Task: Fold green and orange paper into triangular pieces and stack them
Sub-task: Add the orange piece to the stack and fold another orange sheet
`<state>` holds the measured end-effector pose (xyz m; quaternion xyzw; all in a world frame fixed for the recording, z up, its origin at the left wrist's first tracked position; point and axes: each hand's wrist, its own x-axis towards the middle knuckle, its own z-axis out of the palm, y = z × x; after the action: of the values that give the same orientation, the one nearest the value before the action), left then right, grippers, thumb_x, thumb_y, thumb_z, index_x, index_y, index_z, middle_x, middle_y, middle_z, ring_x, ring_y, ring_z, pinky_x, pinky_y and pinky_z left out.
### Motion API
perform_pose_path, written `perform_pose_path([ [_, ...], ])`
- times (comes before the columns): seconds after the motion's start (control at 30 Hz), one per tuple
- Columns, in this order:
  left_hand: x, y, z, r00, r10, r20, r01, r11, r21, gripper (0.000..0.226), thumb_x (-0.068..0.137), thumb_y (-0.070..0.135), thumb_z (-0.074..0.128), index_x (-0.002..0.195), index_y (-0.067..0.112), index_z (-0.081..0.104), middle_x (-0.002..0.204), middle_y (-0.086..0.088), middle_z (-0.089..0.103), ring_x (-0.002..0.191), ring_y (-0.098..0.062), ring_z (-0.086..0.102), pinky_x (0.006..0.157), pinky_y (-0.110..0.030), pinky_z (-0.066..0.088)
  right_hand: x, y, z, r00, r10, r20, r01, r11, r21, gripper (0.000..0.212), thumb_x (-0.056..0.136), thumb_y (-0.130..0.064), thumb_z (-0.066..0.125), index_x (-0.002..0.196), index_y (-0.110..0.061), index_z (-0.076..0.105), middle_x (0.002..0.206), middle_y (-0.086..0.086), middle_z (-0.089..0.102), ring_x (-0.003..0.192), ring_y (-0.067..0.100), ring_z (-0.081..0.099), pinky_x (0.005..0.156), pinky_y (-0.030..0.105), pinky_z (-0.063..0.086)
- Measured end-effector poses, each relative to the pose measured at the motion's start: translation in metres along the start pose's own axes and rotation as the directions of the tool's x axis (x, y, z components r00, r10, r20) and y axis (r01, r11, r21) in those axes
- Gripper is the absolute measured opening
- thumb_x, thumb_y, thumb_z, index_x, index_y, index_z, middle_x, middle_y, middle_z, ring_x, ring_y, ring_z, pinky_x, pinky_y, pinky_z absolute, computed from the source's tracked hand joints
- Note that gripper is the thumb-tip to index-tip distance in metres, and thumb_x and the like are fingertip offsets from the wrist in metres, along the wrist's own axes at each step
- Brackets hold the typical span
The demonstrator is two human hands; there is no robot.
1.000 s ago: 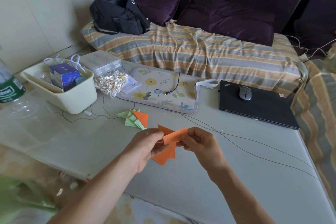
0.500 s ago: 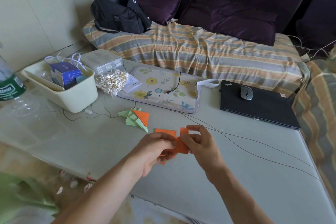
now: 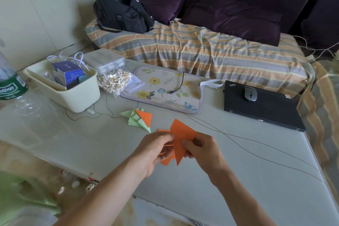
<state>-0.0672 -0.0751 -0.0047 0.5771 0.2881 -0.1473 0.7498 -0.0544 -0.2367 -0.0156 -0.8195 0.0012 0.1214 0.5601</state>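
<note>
Above the table's near middle I hold a folded orange paper piece [image 3: 180, 137], pointed at top and bottom. My left hand [image 3: 153, 149] pinches its left edge and my right hand [image 3: 203, 149] pinches its right side. More orange paper [image 3: 166, 159] lies on the table under my hands, partly hidden by them. Further back to the left sits a stack of folded triangles [image 3: 138, 118], light green pieces with one orange triangle [image 3: 145, 115] on top.
A cream bin [image 3: 73, 97] with a blue box, a bag of cotton swabs [image 3: 113, 80] and a floral mat [image 3: 165, 88] stand behind the stack. A black laptop [image 3: 262, 108] with a mouse lies at right. Thin cables [image 3: 256, 145] cross the table. A green-labelled bottle [image 3: 10, 86] stands far left.
The orange piece has gone from a narrow strip held crosswise to a broader pointed shape held upright between both hands. The green and orange stack has not moved.
</note>
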Motion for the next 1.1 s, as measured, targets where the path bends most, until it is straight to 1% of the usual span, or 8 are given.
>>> perform_pose_path([
  [0.17,0.002,0.005,-0.004,0.998,0.062,-0.008,-0.062,0.997,-0.049,0.006,0.09,0.006,0.07,0.093,0.011,0.07,0.085,-0.01,0.075,0.07,-0.019,0.069,0.066,-0.029,0.057,0.0,0.0,-0.001,0.999,0.029,0.023,-0.031,0.996,0.086,0.008,0.092,-0.009,0.065,0.086,-0.005,0.069,0.064,0.005,0.068,0.058,0.014,0.057,0.065,0.03,0.05],
  [0.3,0.003,0.004,-0.003,0.997,0.078,-0.013,-0.079,0.995,-0.062,0.011,0.089,0.0,0.07,0.086,0.011,0.067,0.078,-0.011,0.073,0.062,-0.017,0.068,0.065,-0.029,0.057,0.001,0.001,0.001,0.999,0.045,-0.003,-0.043,0.971,0.234,0.016,0.092,-0.009,0.066,0.104,-0.02,0.068,0.082,0.01,0.074,0.068,0.027,0.066,0.076,0.039,0.058],
  [0.37,0.003,0.004,-0.002,0.997,0.081,-0.002,-0.081,0.994,-0.069,0.01,0.088,0.0,0.071,0.087,0.01,0.068,0.079,-0.012,0.073,0.064,-0.018,0.069,0.065,-0.03,0.058,0.0,0.002,0.004,0.998,0.054,-0.011,-0.048,0.953,0.298,0.018,0.091,-0.01,0.07,0.107,-0.018,0.066,0.092,0.014,0.075,0.079,0.032,0.071,0.08,0.045,0.059],
  [0.43,0.001,0.003,0.0,0.996,0.08,0.029,-0.078,0.995,-0.069,0.009,0.087,0.001,0.073,0.089,0.009,0.069,0.08,-0.014,0.074,0.066,-0.019,0.07,0.067,-0.03,0.059,-0.001,0.002,0.007,0.997,0.071,-0.034,-0.056,0.944,0.324,0.019,0.089,-0.011,0.074,0.105,-0.01,0.064,0.094,0.015,0.075,0.082,0.029,0.073,0.079,0.045,0.059],
  [0.57,-0.001,0.001,0.003,0.996,0.066,0.058,-0.062,0.995,-0.075,0.012,0.087,0.004,0.074,0.098,0.004,0.071,0.084,-0.016,0.075,0.07,-0.022,0.073,0.069,-0.031,0.06,0.0,0.003,0.009,0.991,0.097,-0.097,-0.061,0.946,0.318,0.019,0.087,-0.008,0.075,0.099,0.0,0.062,0.09,0.02,0.075,0.085,0.036,0.074,0.077,0.043,0.059],
  [0.7,0.003,0.003,0.001,0.998,0.059,0.004,-0.058,0.991,-0.119,0.005,0.089,0.006,0.071,0.094,0.004,0.071,0.083,-0.014,0.075,0.069,-0.022,0.072,0.065,-0.03,0.059,0.0,0.002,0.007,0.992,0.085,-0.097,-0.053,0.954,0.297,0.01,0.089,-0.005,0.071,0.096,-0.002,0.065,0.086,0.018,0.076,0.074,0.025,0.071,0.08,0.051,0.059],
  [0.83,0.004,0.003,-0.001,0.998,0.053,-0.026,-0.055,0.991,-0.124,0.0,0.089,0.006,0.071,0.089,0.005,0.071,0.081,-0.012,0.075,0.069,-0.02,0.071,0.067,-0.03,0.059,-0.001,0.0,0.005,0.995,0.062,-0.075,-0.037,0.952,0.304,0.004,0.092,-0.003,0.068,0.095,-0.005,0.067,0.079,0.016,0.076,0.068,0.023,0.07,0.08,0.049,0.06],
  [1.1,0.002,0.007,-0.002,0.999,0.049,-0.008,-0.05,0.989,-0.141,0.008,0.089,0.004,0.07,0.095,0.003,0.074,0.083,-0.014,0.074,0.072,-0.021,0.069,0.066,-0.028,0.059,-0.004,-0.002,0.007,0.999,-0.033,-0.032,0.042,0.93,0.364,0.028,0.095,0.008,0.054,0.102,-0.013,0.071,0.09,0.017,0.075,0.08,0.032,0.072,0.077,0.04,0.061],
])
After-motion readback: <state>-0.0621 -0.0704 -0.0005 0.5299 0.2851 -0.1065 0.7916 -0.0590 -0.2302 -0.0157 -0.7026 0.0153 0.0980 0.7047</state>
